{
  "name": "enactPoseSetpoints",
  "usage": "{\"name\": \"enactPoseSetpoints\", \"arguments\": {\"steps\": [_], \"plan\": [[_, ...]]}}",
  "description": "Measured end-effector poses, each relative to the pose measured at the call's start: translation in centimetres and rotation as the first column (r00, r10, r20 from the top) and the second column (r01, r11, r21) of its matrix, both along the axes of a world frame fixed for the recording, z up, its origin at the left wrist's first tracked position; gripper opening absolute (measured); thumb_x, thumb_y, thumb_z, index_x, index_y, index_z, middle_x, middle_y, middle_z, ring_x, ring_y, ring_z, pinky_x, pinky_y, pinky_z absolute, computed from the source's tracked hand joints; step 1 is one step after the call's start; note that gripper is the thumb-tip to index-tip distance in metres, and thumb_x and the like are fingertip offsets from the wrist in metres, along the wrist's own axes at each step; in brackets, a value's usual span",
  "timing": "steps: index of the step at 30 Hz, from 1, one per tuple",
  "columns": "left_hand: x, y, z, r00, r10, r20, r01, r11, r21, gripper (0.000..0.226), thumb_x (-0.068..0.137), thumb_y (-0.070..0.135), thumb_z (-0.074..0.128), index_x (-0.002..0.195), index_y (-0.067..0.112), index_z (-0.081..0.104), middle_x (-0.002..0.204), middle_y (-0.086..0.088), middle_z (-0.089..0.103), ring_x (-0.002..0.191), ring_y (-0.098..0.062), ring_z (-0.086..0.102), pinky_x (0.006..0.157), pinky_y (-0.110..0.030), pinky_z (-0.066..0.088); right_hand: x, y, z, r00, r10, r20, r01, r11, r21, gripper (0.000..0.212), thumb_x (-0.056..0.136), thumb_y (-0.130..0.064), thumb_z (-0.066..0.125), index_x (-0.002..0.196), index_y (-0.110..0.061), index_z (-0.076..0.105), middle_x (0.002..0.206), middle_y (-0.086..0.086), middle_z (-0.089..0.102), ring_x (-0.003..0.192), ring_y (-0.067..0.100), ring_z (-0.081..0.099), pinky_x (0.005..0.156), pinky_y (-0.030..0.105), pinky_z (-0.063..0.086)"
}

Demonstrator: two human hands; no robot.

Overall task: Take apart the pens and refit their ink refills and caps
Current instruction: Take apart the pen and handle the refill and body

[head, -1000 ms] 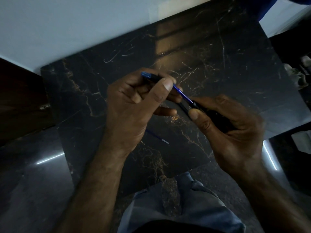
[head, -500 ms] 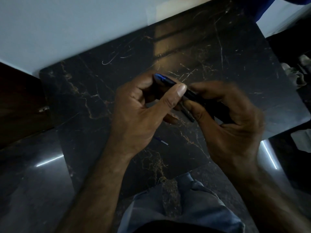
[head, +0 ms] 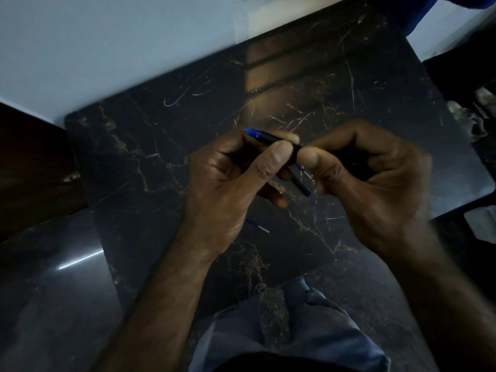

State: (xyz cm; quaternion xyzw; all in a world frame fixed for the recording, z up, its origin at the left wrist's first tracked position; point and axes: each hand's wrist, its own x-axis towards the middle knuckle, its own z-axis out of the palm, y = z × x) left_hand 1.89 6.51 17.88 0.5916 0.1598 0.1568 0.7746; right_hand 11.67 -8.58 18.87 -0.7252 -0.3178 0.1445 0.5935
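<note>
Left hand (head: 230, 183) and right hand (head: 370, 183) both grip one dark pen (head: 268, 136) above the marble table (head: 161, 157).
Thumb and curled fingers of the left hand hold the blue-tipped end. The right hand pinches the other end, just beside the left thumb. Under this place a thin dark rod (head: 302, 186) sticks out, perhaps a clip; the dim view does not tell. Below the left hand a loose refill (head: 258, 226) lies on the table.

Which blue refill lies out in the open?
The refill nearest the person, by the left hand. The other refill is half hidden between it and the right hand.
</note>
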Motion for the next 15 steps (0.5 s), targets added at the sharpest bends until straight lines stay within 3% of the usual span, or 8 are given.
{"name": "enactPoseSetpoints", "arguments": {"steps": [2,4,7,9,12,15], "plan": [[-0.2,0.1,-0.2,1.0,-0.011,0.011,0.011,1.0,0.001,0.015,0.099,0.007,0.061,0.11,0.008,0.071,0.095,0.001,0.075,0.081,-0.014,0.071,0.054,-0.027,0.057,0.4,-0.2,0.1,0.993,0.053,-0.108,-0.054,0.999,-0.008,0.022,0.103,-0.03,0.061,0.09,-0.015,0.071,0.064,-0.005,0.06,0.053,0.004,0.056,0.051,0.016,0.042],[-0.2,0.1,-0.2,0.999,0.023,0.025,-0.024,1.0,0.016,0.015,0.099,0.006,0.062,0.111,0.007,0.071,0.094,-0.002,0.074,0.08,-0.014,0.07,0.054,-0.027,0.058,0.5,-0.3,-0.1,0.97,0.085,-0.23,-0.071,0.995,0.068,0.027,0.105,-0.031,0.058,0.096,-0.008,0.069,0.063,0.004,0.054,0.051,0.006,0.048,0.05,0.02,0.04],[-0.3,0.4,-0.2,0.995,0.088,0.045,-0.088,0.996,0.005,0.015,0.098,0.007,0.061,0.11,0.008,0.072,0.089,0.001,0.074,0.076,-0.014,0.07,0.053,-0.025,0.057,0.3,-0.7,-0.7,0.919,0.101,-0.381,-0.023,0.979,0.203,0.034,0.093,-0.035,0.079,0.113,-0.012,0.063,0.079,-0.001,0.061,0.06,0.017,0.053,0.052,0.033,0.045],[-0.4,0.6,-0.1,0.994,0.101,0.051,-0.101,0.995,-0.01,0.016,0.099,0.007,0.061,0.109,0.009,0.072,0.086,0.003,0.074,0.075,-0.013,0.07,0.053,-0.025,0.057,0.0,-0.9,-0.8,0.905,0.069,-0.419,0.041,0.968,0.248,0.031,0.09,-0.028,0.083,0.106,-0.011,0.062,0.085,-0.001,0.065,0.064,0.018,0.058,0.054,0.034,0.048],[-0.5,0.9,-0.2,0.994,0.096,0.051,-0.095,0.995,-0.034,0.016,0.099,0.007,0.06,0.11,0.007,0.071,0.086,0.001,0.074,0.075,-0.013,0.069,0.052,-0.025,0.057,-0.3,-0.8,-0.9,0.888,-0.014,-0.46,0.12,0.972,0.204,0.021,0.093,-0.026,0.075,0.091,-0.008,0.065,0.069,-0.002,0.063,0.054,0.017,0.053,0.048,0.033,0.043],[-0.8,1.1,-0.4,0.994,0.097,0.05,-0.095,0.994,-0.048,0.017,0.098,0.008,0.062,0.111,0.007,0.072,0.088,-0.001,0.074,0.075,-0.014,0.069,0.053,-0.025,0.057,-0.2,-0.8,-1.3,0.904,-0.072,-0.422,0.109,0.992,0.064,0.037,0.098,-0.037,0.062,0.088,-0.002,0.07,0.06,0.009,0.058,0.047,0.021,0.047,0.044,0.038,0.038]]}}
